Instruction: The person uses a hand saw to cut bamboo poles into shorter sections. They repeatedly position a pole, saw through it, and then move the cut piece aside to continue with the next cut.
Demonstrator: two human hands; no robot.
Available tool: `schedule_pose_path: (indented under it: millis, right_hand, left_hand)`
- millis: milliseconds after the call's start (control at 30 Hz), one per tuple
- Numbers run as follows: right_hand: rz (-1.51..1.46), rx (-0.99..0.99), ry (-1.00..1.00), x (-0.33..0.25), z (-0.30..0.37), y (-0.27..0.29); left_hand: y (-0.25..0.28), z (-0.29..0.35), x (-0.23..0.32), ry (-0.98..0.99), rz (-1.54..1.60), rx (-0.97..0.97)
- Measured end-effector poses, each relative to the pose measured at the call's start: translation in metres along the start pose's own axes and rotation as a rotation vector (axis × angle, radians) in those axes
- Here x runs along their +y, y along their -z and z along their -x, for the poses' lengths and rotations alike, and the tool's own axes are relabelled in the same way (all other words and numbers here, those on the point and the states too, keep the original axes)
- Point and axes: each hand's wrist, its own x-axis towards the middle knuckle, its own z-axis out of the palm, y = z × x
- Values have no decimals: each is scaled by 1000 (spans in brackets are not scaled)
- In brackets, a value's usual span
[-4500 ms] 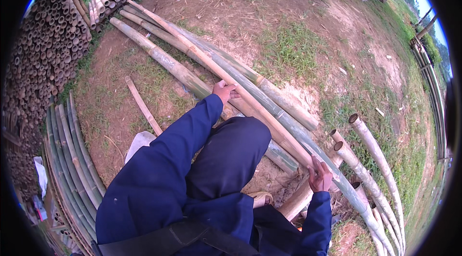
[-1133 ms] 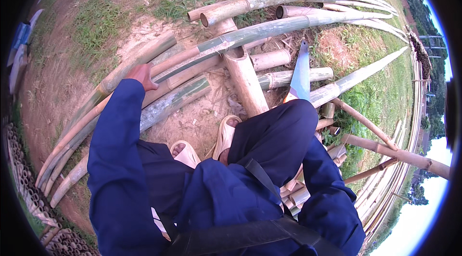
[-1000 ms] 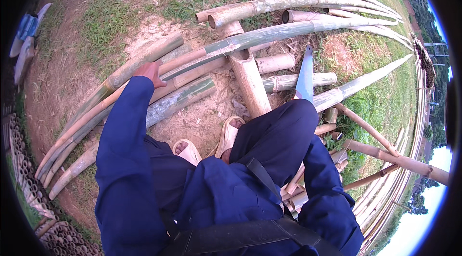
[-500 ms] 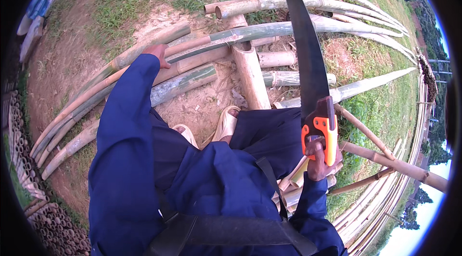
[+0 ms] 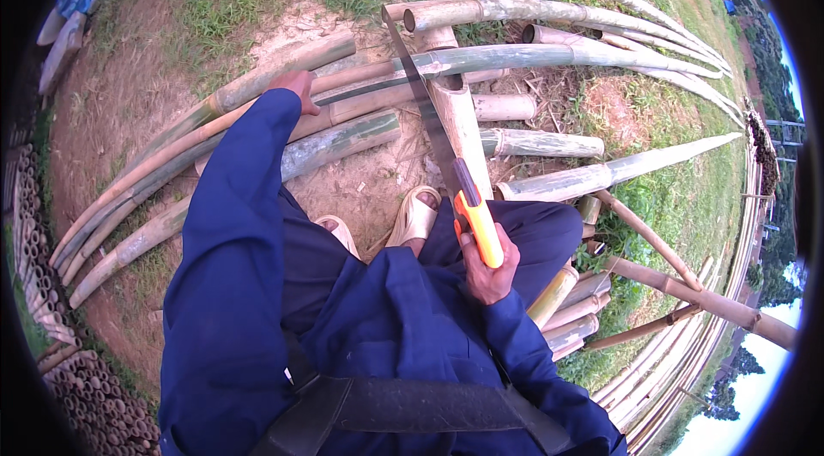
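Note:
A long green-and-tan bamboo pole (image 5: 506, 56) runs across in front of me, lying over a thick bamboo log (image 5: 461, 126) with an open end. My left hand (image 5: 296, 89) is wrapped over the pole, left of that log. In my right hand (image 5: 491, 267) is a handsaw (image 5: 433, 117), gripped by its orange and black handle. Its long dark blade slants up and left across the pole, just left of the log. Whether the teeth touch the bamboo I cannot tell.
Cut bamboo poles (image 5: 343, 143) lie beside the long one, and more poles (image 5: 558, 14) stretch off at the far right. Short bamboo pieces (image 5: 571, 310) are piled by my right knee. A bamboo frame (image 5: 687, 289) stands at right. Stacked bamboo (image 5: 99, 396) fills the lower left.
My right hand has brought the saw left and inward, its blade tilting from nearly upright to lying across the pole. My left hand keeps its hold on the bamboo.

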Motion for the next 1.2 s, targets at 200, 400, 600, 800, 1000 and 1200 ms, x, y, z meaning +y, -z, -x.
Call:
schedule_pose_path:
  millis: [200, 400, 600, 800, 1000, 1200]
  right_hand:
    - [-18, -98, -97, 9, -2, 1]
    - [-55, -191, -188, -1, -37, -21]
    - [-22, -237, -177, 23, -109, -67]
    - [46, -226, 11, 29, -37, -14]
    - [164, -224, 21, 50, -148, -50]
    - [165, -263, 24, 22, -62, -37]
  left_hand:
    - [7, 3, 6, 30, -9, -51]
    - [6, 9, 7, 57, -45, -22]
    - [9, 0, 5, 53, -66, -63]
    - [-7, 0, -7, 50, -90, -33]
    - [-8, -12, 16, 43, -96, -66]
    - [-2, 7, -10, 103, -128, -42]
